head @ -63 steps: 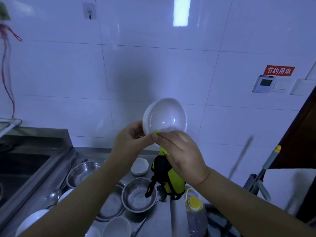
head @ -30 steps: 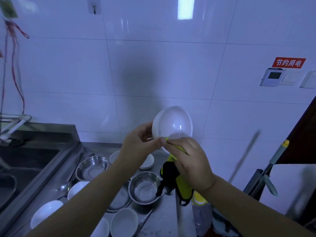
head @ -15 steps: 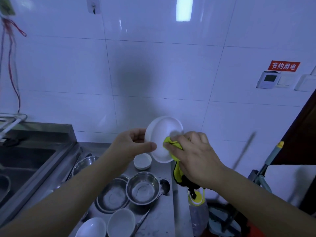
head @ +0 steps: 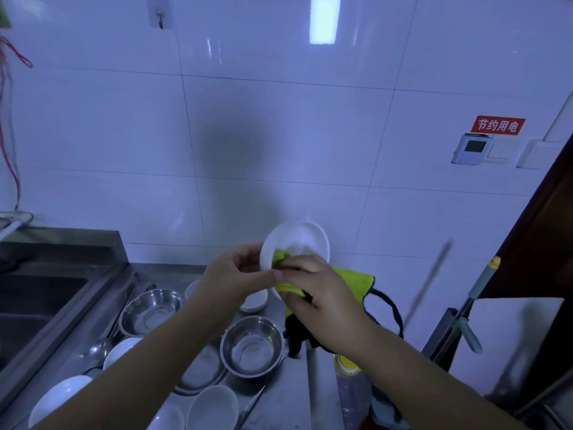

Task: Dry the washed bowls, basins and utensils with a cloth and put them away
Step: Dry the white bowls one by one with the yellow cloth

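Smooth round white bowl (head: 302,240) held above our steel counter (head: 294,395), our left hand (head: 235,274) pinching its rim, our right hand (head: 322,301) curled round soft yellow-green cloth (head: 356,280) pressed inside it, shiny basins (head: 252,347) below

A white bowl (head: 304,240) is held tilted on edge, a yellow-green cloth (head: 356,280) pressed inside; steel basins (head: 252,346) and other bowls (head: 212,408) sit on the tabletop (head: 291,398) below.

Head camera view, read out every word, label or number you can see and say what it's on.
"节约用电": white characters on the red sign on the tiled wall, just above the wall controller.
Screen of the wall controller: too small to read.
On the bottle with the yellow cap: no label readable.
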Available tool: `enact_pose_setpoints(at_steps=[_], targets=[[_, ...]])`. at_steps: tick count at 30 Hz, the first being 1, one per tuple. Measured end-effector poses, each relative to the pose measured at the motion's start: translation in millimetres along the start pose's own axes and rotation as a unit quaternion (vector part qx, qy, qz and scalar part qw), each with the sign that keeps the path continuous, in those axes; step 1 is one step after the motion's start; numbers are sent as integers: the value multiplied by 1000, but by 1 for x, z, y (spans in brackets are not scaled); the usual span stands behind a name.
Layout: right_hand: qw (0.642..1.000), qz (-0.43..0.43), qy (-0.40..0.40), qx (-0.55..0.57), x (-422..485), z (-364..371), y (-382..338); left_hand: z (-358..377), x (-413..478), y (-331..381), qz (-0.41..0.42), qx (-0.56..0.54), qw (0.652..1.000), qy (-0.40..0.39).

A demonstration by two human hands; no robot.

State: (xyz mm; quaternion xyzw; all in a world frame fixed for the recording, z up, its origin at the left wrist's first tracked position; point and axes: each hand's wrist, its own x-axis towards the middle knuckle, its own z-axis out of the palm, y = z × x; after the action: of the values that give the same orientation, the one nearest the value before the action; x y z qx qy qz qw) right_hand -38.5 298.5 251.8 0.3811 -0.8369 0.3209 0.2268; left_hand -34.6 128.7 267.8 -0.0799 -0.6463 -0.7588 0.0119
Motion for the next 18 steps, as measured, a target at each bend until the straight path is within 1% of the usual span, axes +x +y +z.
enact_pose_setpoints(at_steps=[2, 4, 6, 8, 10, 12, 15, 16, 18], targets=[[997, -32, -42, -58, -3, -6, 7, -5, 1, 5, 2, 13, 1000, -10], [988, -45, -39, -144, -3, -12, 14, -4, -2, 7, 2, 27, 999, -21], [977, -53, 16, -206, 0, -17, 17, -2, -3, 7, -2, 27, 999, -24], [968, -65, 92, -224, 6, -18, 15, -1, -4, 8, 1, 30, 999, -36], [970, -63, 133, -193, 13, -17, 10, -2, -6, 9, 6, 41, 998, -41], [982, -44, 134, -125, 17, -13, 6, -1, -7, 9, 10, 58, 997, -41], [998, -6, 57, 10, 14, -7, -6, -1, -7, 11, 22, 40, 999, -19], [999, 6, 35, 40, 12, -7, -8, -2, -6, 13, 27, 34, 999, -9], [997, 24, 22, 75, 7, -10, -10, -4, -6, 18, 32, 32, 999, -4]])
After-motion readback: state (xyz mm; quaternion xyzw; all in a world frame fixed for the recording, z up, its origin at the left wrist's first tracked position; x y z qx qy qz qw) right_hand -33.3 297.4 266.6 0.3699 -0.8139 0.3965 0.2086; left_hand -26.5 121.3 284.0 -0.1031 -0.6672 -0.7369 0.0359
